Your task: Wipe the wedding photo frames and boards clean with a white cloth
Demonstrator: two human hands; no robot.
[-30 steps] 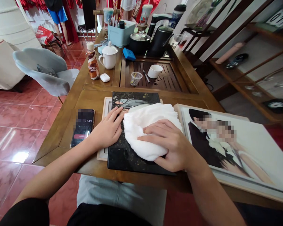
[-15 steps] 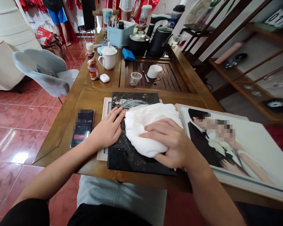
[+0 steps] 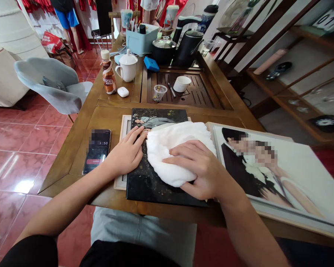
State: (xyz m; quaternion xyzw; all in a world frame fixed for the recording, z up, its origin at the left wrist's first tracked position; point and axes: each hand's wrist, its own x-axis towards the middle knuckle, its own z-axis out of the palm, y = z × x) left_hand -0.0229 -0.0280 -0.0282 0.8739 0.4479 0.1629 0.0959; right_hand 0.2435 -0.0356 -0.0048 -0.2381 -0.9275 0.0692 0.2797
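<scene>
Legibly, a bottle [image 3: 109,77] reads "ESCAFE", a phone [image 3: 98,152] "3:50"; the right hand [image 3: 202,168] grips white cloth [image 3: 161,159], the left hand [image 3: 129,151] lies flat.

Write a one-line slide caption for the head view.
The right hand holds a white cloth on a dark photo panel, where the left hand also rests.

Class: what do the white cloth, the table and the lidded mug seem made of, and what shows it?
White cloth: soft, matte fabric, perhaps cotton, bunched in folds. Table: seemingly varnished wood, shown by brown panels and a sheen. Lidded mug: probably glazed ceramic, from its smooth, glossy white surface.
</scene>
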